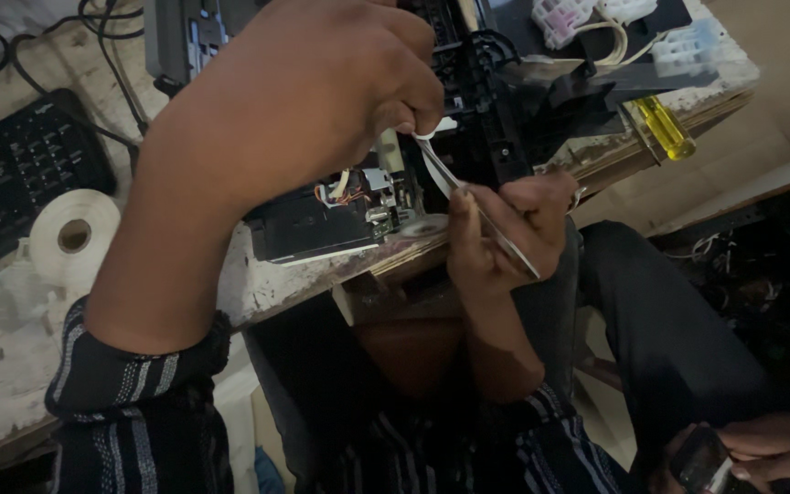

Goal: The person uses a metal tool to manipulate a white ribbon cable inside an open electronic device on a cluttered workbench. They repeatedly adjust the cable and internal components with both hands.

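Worn workbench (11,366), opened printer (322,224) at its front edge. Left hand (322,82) over printer, fingertips pinched shut on upper end of white flat ribbon cable (441,169). Right hand (505,238) below bench edge, closed around cable's lower length. Yellow-handled screwdriver (662,126) lies well apart.

Left hand (322,82): raised high, forearm rising from striped sleeve, fingers curled, thumb and forefinger closed in a pinch grip. Right hand (505,233): lower, palm turned toward body, fingers folded closed, wrist bent, forearm running downward.
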